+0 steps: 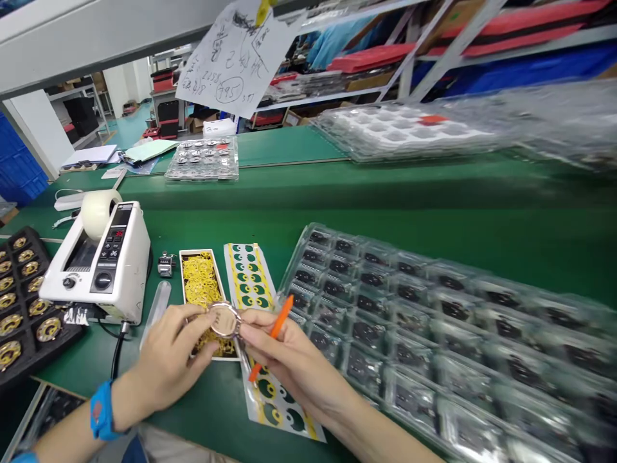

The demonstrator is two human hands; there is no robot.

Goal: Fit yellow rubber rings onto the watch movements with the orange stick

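Between the fingertips of both hands is a round metal ring with a glassy centre, which looks like a watch case [225, 319]. My left hand [173, 350] pinches its left edge, wearing a blue wristband [101, 410]. Gripping the opposite edge, my right hand [282, 350] also keeps an orange stick [285, 314] slanted between its fingers. Below the hands lies a white box [196, 251] full of thin yellow rings [200, 276]. A sheet of green-and-yellow stickers [250, 276] extends beneath my right hand.
A white tape dispenser [120, 257] stands left, beside a tally counter [166, 264] and a clear tube [160, 302]. A black tray [29, 347] holds gold round parts at far left. Clear trays of dark parts [371, 331] fill the right. More trays [400, 132] sit behind.
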